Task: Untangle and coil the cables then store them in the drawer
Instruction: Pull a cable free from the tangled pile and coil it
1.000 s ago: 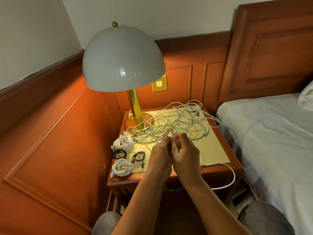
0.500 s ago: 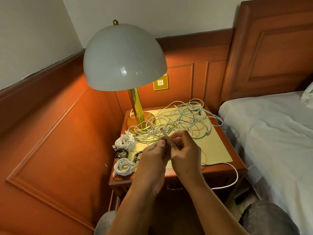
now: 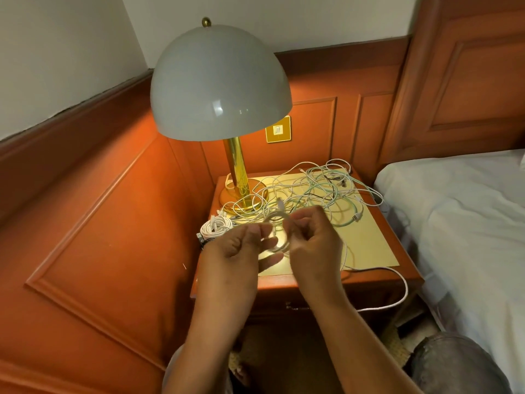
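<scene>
Nearest, at frame centre, a small white cable loop (image 3: pixel 277 237) is pinched between the left hand (image 3: pixel 238 248) and right hand (image 3: pixel 312 240), held raised so turns stay gathered. Behind, the tangled cables (image 3: pixel 312 191) lie on the table (image 3: pixel 369 237); one finished coil (image 3: pixel 214 226) is seen left.

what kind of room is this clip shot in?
Most likely a bedroom, possibly a hotel room. A bed with white sheets stands against a wooden headboard, and beside it a nightstand carries a dome lamp and a tangle of cables.
</scene>
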The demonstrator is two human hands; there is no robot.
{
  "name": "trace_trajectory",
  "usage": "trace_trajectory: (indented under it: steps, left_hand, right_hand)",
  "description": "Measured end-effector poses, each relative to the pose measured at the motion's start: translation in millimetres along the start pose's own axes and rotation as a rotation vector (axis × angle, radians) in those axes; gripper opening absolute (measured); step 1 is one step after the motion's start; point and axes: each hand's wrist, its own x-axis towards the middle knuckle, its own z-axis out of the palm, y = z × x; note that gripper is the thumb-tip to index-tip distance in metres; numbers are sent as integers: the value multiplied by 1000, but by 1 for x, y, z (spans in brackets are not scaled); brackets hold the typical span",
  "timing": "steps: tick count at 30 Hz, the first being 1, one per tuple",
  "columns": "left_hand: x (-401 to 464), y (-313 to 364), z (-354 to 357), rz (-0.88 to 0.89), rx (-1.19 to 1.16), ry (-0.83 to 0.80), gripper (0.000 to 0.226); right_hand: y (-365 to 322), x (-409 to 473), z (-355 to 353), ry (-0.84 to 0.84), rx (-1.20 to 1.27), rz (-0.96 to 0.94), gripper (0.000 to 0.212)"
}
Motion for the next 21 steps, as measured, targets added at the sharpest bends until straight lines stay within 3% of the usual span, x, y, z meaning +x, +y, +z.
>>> trace_trajectory:
  steps: [2,5,9,11,15,21]
  left_hand:
    - [2,-1,-5,38,42,46,26]
    - [19,-15,-16,206,347,14,21]
    - [41,-16,-14,286,709,-313,50]
    - [46,-17,-11,290,745,-448,43]
    - [51,-22,-7,291,801,-468,17]
    - [47,-25,-5,228,789,-585,12]
  right_hand:
    - [6,12,-13,53,18,53,19]
    - [7,18,-27,-85,-42,46,23]
    - [1,13,-31,-298,-93,34,18]
    - [-1,13,-34,-343,-75,13,13]
    - [-1,16,-43,-381,-121,-21,17]
    - [3,15,-50,-452,-201,-48,17]
